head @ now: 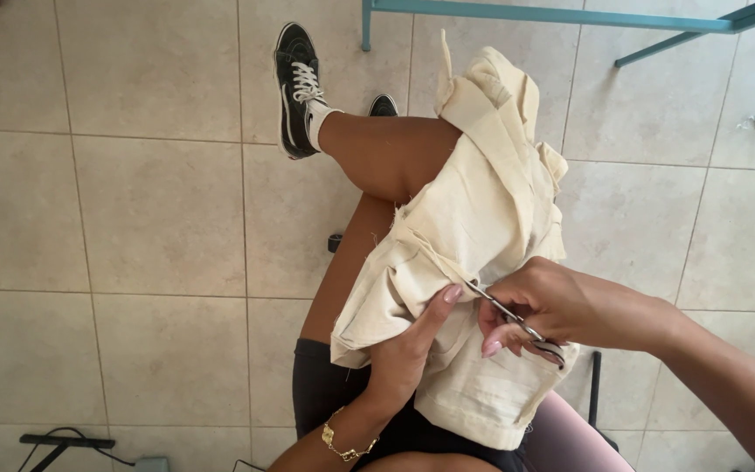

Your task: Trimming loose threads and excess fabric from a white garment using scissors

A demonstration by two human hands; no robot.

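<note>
**A:** What's the biggest thing under you?

**B:** The floor [133,218], pale square tiles with dark joints. Along the top edge runs a teal metal frame [570,16], one leg of it coming down to the tiles.

**A:** And on your lap?

**B:** A piece of cream cloth [474,218], folded and bunched. It lies across my crossed leg, reaching from my knee down to my black shorts [325,393]. Its hemmed lower edge hangs near my other thigh.

**A:** Your feet?

**B:** One black sneaker [294,87] with white laces and a white sock, lifted out to the left above the tiles. The toe of a second shoe peeks out just behind my knee.

**A:** What are your hands doing?

**B:** My left hand [408,350] is closed on a fold of the cloth, thumb pressed along the crease, and there's a gold bracelet [342,444] on that wrist. My right hand [552,306] is curled around a small pair of scissors [513,319], fingers through the handles, with the blades pointing up-left to the fold just beside my left thumb.

**A:** Are the blades open?

**B:** I can't tell; they look like one thin line.

**A:** Anything smaller?

**B:** A dark stand with a cable [67,444] at the bottom left.
</note>
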